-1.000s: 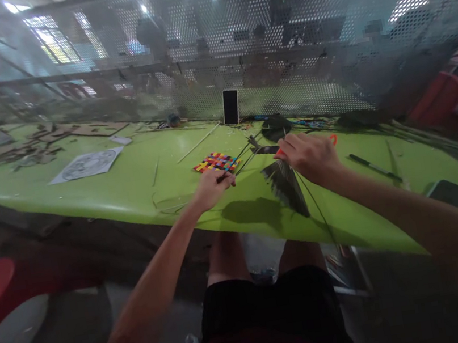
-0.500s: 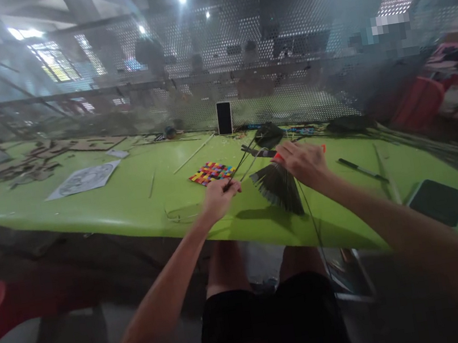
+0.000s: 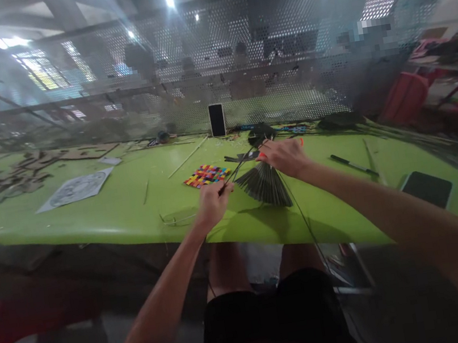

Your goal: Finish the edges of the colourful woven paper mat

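My left hand (image 3: pixel 212 202) is closed around thin dark strips (image 3: pixel 237 170) that run up and right toward my other hand. My right hand (image 3: pixel 285 156) is closed over a red-orange tool (image 3: pixel 262 157), mostly hidden in the palm; its kind does not show. The right fingertips meet at the strips. Below that hand a fan-shaped bundle of flat dark strips (image 3: pixel 268 188) spreads over the table, and a long thin strand drops past the table edge. A multicoloured woven square (image 3: pixel 207 175) lies just beyond my left hand.
On the green table (image 3: pixel 131 209) stands a dark-screened phone (image 3: pixel 217 120). A printed sheet (image 3: pixel 76 188) and brown scraps (image 3: pixel 26 173) lie left. A black pen (image 3: pixel 352 165) and a dark flat device (image 3: pixel 427 189) lie right. A mesh screen (image 3: pixel 183 98) borders the back.
My right hand has shifted left, its fingers now meeting at the strips. The fan-shaped bundle has turned and spreads wider toward the left. The whole view has also shifted slightly.
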### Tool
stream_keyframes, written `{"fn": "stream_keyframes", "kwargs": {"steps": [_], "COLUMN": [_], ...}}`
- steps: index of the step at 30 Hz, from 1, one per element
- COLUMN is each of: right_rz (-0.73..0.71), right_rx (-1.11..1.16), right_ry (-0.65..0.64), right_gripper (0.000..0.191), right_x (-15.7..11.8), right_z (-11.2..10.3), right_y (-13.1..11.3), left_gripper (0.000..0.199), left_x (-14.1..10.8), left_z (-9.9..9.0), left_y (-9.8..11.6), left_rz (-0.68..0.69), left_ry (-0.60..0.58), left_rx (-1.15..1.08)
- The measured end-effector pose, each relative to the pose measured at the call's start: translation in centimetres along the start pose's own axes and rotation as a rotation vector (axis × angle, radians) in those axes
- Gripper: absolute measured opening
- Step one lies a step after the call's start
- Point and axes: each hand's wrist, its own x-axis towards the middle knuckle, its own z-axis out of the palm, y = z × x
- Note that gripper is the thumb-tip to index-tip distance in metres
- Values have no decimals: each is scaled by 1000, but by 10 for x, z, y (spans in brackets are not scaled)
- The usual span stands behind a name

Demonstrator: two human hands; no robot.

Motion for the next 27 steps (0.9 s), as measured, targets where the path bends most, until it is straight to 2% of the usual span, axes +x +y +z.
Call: {"fn": "stream_keyframes", "kwargs": {"steps": [5,7,9,12,16,19,23,27], "right_rz": [40,50,39,-29,-94,-101,-151,-142], "right_rx": [-12,-18,-34,-79,-141,-170,-173,-159], "right_ry": [-41,-60,-97,-134,-23,-4,-14,-53], "right_gripper": [43,43,43,43,40,39,47,47], "right_x": [12,16,18,16,10,9,9,12], "right_z": [0,1,3,4,7,8,9,8], "right_y": [-2,-2,-3,-6,-10,-9,-2,1], "left_gripper": [30,31,31,30,28,38,41,43], "left_x": [11,15,20,27,31,30,26,24], "left_z": [3,3,2,-1,2,8,13,13], "left_y": [-12,-18,-26,-38,-47,-49,-51,-50], "left_rz": [-274,-330,-337,-306,-190,-78,-57,-85], "left_ry": [-38,-52,-81,-116,-101,-129,-106,-119], "left_rx": [-528,-620,-509,-230,-6,146,124,-69]}}
